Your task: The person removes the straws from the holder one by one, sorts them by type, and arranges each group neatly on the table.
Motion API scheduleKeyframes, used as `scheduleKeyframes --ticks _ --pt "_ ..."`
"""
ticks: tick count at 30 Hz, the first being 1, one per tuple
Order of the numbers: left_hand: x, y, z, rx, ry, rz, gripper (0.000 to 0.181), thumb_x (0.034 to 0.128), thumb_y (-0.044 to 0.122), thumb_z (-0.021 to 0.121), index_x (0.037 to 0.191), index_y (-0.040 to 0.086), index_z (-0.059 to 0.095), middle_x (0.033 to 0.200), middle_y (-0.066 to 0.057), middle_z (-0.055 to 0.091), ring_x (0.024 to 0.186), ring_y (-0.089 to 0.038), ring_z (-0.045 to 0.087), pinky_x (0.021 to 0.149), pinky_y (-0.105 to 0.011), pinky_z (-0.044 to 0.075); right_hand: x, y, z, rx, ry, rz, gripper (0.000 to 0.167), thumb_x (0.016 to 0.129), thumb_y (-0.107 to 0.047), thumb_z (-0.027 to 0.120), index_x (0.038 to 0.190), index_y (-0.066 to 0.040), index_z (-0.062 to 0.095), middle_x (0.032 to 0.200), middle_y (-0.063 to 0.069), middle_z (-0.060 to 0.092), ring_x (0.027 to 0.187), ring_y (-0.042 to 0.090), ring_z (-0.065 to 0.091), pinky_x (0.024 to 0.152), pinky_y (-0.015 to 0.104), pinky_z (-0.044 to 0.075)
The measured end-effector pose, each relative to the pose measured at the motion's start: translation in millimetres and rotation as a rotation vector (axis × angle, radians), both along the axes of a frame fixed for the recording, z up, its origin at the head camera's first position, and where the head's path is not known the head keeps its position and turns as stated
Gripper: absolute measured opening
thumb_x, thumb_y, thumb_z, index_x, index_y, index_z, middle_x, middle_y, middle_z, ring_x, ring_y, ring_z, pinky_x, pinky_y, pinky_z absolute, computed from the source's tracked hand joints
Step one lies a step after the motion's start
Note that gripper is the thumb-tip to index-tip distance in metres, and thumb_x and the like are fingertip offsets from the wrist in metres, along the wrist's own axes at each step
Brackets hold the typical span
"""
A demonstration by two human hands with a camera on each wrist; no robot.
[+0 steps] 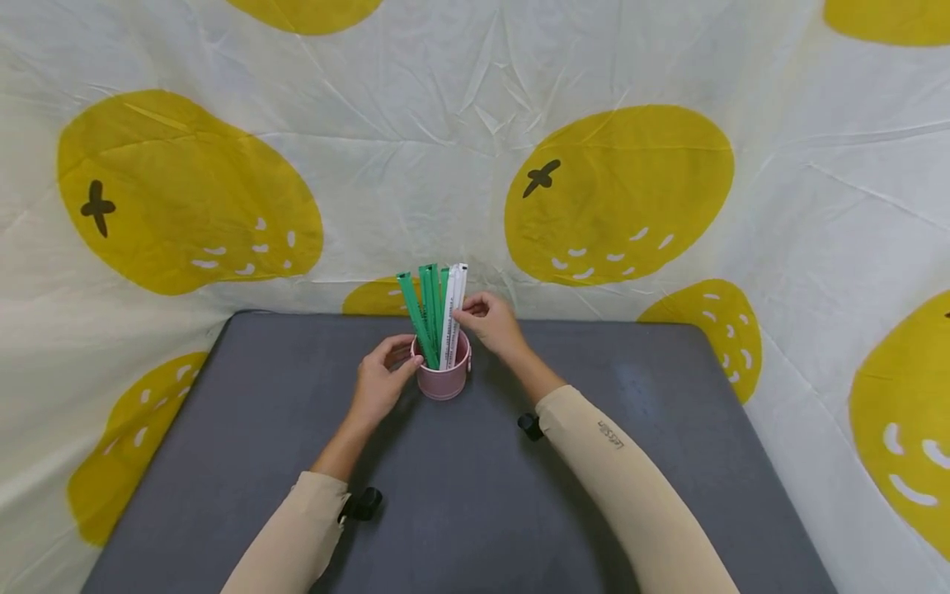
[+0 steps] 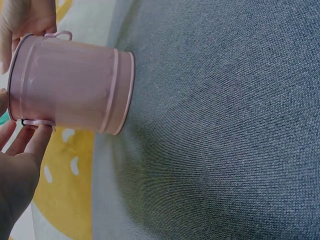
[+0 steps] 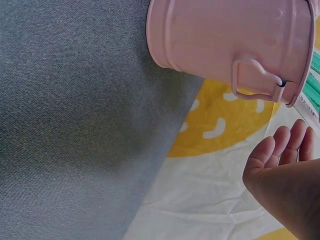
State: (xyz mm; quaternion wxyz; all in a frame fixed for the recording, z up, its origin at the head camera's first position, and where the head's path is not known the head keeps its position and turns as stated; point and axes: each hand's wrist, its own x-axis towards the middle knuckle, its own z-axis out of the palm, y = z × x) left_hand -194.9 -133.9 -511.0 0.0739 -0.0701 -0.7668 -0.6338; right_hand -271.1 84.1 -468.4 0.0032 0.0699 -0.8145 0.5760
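A small pink metal bucket [image 1: 442, 384] stands upright near the table's far edge, with a loop handle on each side. Several slim green stick packets [image 1: 416, 315] and a white stick packet [image 1: 451, 322] stand in it, leaning slightly apart. My left hand [image 1: 380, 381] grips the bucket by its left side, thumb at the rim; in the left wrist view its fingertips [image 2: 41, 137] touch the side handle. From the right, my right hand [image 1: 491, 324] pinches the white packet above the rim. The lower ends of the packets are hidden inside the bucket.
The bucket rests on a dark grey cloth-covered table [image 1: 460, 511]. Behind and around the table hangs a white curtain [image 1: 416, 190] printed with yellow fruit. A black wrist camera [image 1: 364, 503] sits at the left sleeve, another camera [image 1: 530, 426] at the right.
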Motion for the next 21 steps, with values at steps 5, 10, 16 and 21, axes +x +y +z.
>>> scheduleKeyframes --ticks 5,10,16,21 --pt "-1.9 -1.0 -3.7 -0.002 0.017 0.003 0.041 0.0919 0.011 0.079 0.130 0.000 0.066 0.129 -0.023 0.069 0.120 -0.040 0.068 0.104 -0.055 0.053 -1.1 -4 0.4 0.055 -0.008 0.002 0.023 0.092 -0.018 0.079 0.103 -0.001 0.068 0.096 0.012 0.070 0.088 0.021 0.066 0.078 0.025 0.055" --pt "-3.3 -0.5 -4.1 -0.013 0.023 0.010 0.041 0.0917 0.011 0.079 0.130 0.001 0.066 0.128 -0.021 0.069 0.119 -0.038 0.069 0.103 -0.053 0.054 -0.9 -6 1.4 0.084 0.015 0.013 0.021 0.093 -0.016 0.077 0.101 0.000 0.067 0.095 0.013 0.069 0.086 0.022 0.065 0.076 0.024 0.054" --pt "-3.3 0.4 -3.7 -0.005 -0.015 0.014 0.042 0.0925 0.006 0.077 0.132 -0.003 0.064 0.131 -0.026 0.067 0.121 -0.042 0.066 0.105 -0.055 0.052 -1.3 -8 -0.6 0.107 0.027 0.014 0.018 0.092 -0.015 0.076 0.098 -0.001 0.068 0.093 0.012 0.070 0.085 0.019 0.065 0.076 0.024 0.054" --pt "1.9 2.9 8.2 -0.014 -0.031 0.009 0.043 0.0935 0.002 0.074 0.133 -0.008 0.061 0.132 -0.031 0.064 0.123 -0.048 0.064 0.108 -0.059 0.049 -1.6 -7 -1.5 0.117 0.043 0.015 0.016 0.094 -0.016 0.075 0.097 -0.001 0.070 0.095 0.013 0.071 0.087 0.021 0.065 0.079 0.027 0.055"
